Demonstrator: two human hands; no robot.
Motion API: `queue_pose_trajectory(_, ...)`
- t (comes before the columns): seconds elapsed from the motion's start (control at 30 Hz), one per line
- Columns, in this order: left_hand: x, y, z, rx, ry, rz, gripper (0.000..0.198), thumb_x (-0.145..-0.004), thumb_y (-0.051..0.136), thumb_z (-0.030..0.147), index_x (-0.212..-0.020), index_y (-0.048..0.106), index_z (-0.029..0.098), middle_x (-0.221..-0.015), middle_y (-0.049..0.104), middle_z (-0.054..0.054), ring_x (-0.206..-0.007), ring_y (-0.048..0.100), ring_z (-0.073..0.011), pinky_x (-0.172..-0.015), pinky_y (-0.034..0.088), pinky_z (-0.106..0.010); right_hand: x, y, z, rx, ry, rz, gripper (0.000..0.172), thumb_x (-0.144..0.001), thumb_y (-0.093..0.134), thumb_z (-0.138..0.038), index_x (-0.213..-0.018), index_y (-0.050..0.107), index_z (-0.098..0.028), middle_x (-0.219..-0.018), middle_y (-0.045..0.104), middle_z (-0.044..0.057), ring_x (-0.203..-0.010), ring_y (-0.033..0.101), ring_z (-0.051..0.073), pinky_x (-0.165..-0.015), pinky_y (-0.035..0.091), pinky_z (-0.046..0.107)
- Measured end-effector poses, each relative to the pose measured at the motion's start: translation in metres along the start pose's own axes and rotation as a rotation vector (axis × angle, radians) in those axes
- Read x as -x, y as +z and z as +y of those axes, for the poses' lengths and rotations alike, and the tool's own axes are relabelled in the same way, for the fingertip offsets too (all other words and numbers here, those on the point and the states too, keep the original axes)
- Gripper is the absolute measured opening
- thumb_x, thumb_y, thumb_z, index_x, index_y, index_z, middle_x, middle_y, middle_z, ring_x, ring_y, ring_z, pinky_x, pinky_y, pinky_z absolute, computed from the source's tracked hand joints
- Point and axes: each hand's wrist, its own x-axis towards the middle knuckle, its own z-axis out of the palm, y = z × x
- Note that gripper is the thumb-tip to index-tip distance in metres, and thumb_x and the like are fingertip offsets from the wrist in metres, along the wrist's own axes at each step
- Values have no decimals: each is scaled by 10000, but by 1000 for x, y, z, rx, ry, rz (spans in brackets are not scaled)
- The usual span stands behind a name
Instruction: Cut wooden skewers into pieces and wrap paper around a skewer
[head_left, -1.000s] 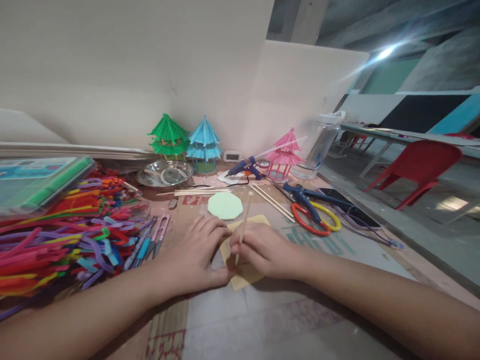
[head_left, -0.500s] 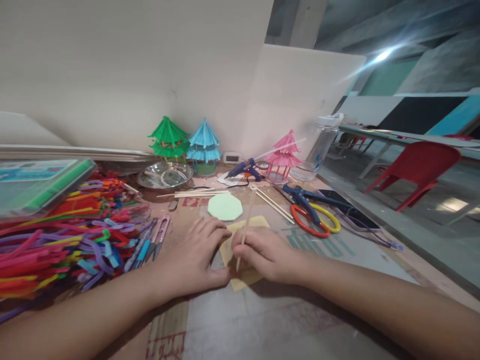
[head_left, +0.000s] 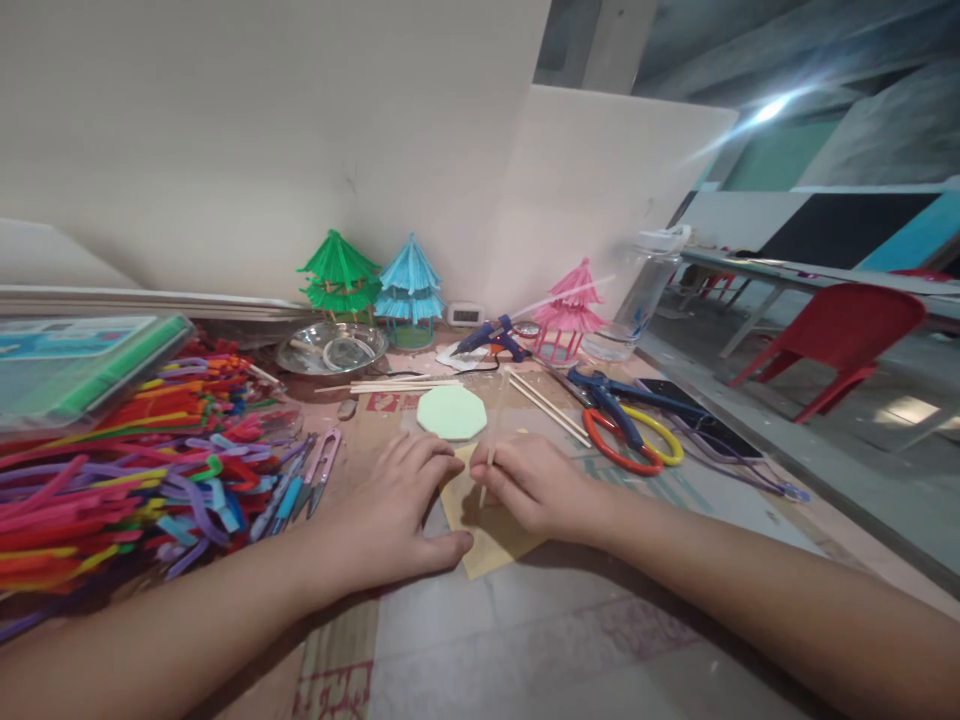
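Note:
My right hand (head_left: 536,485) pinches a thin wooden stick (head_left: 495,425) like a pen, its lower tip touching a yellow card sheet (head_left: 491,545) on the table. My left hand (head_left: 390,510) lies flat with fingers spread, pressing the left edge of that yellow sheet. Just beyond the hands lies a pale green octagon cutout (head_left: 451,412).
A big heap of coloured pipe cleaners (head_left: 127,470) fills the left, with thread snips (head_left: 322,465) beside it. Loose sticks (head_left: 547,405), scissors (head_left: 622,425), a phone (head_left: 694,415), a glue gun (head_left: 487,338), a metal dish (head_left: 330,350) and three paper pagodas (head_left: 409,290) stand behind. A wall closes the back.
My right hand slid with the stick a little farther up the yellow sheet. The left hand stayed pressed in place.

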Motion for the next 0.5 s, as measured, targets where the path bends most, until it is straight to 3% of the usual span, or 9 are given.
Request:
queue_pose_trajectory(0.13,-1,0,0,-17,16,0,385,-700,647,296,-1057,556,183,-1146,544,-110,-1163,465,-305,-1036,353,-510,0,0,2,11,-84,-32,287,-958,332,-268,-717,477,-212,-728,641,56,-673,580,161,-666,443,274)
queue_pose_trajectory(0.27,0,0,0,-30,-3,-15,421,-711,653,329,-1090,553,176,-1175,542,-119,-1166,466,-312,-1033,356,-520,2,-1,-2,53,-85,44,259,-942,351,-239,-729,495,-208,-713,641,61,-659,577,172,-647,442,280)
queue_pose_trajectory(0.4,0,1,0,-22,2,1,446,-718,646,321,-1122,549,159,-1160,543,-123,-1174,465,-311,-1045,347,-520,4,-2,-9,0,-176,-64,239,-924,352,-191,-760,526,-197,-720,637,50,-681,577,159,-682,449,266)
queue_pose_trajectory(0.5,0,0,0,-23,-16,-27,445,-723,643,340,-1122,558,162,-1172,535,-118,-1177,459,-308,-1051,344,-516,2,-1,-2,3,-63,-15,237,-922,384,-264,-731,509,-200,-726,631,60,-681,566,172,-682,439,290)
